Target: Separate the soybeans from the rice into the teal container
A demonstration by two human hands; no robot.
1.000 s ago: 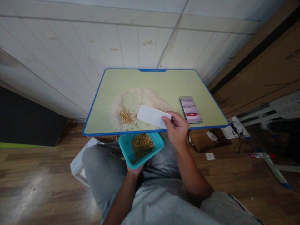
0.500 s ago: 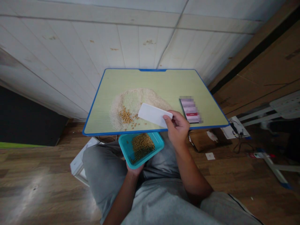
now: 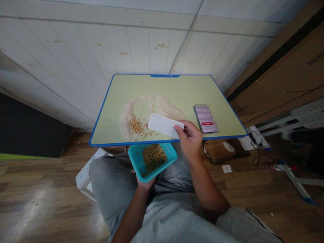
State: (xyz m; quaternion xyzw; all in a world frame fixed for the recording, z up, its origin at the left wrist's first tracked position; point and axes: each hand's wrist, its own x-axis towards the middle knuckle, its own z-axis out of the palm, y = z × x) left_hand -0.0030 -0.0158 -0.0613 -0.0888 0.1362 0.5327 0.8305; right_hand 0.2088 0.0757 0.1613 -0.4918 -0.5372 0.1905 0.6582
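Observation:
My right hand [image 3: 191, 136] pinches one end of a flat white scraper [image 3: 165, 126], thumb on top, and holds it low over the table. The scraper's far edge is beside some loose soybeans [image 3: 144, 135]. A small heap of soybeans [image 3: 136, 126] lies at the left, ringed by a spread of rice-like white grains [image 3: 162, 101]. Below the table's front edge, my left hand [image 3: 146, 184] supports a teal plastic basket [image 3: 134, 163] from underneath; most of its fingers are hidden. Inside the basket is a layer of soybeans [image 3: 155, 157].
The small table [image 3: 189, 87] has a blue rim and stands close to a white panelled wall [image 3: 139, 47]. A phone [image 3: 205, 118] lies on its right side. A cardboard box [image 3: 220, 152] and a power adapter with cables [image 3: 254, 138] are on the floor at right.
My right hand has drawn the scraper slightly to the left and toward me, and a few more loose soybeans show beside it. The left hand and basket have stayed put.

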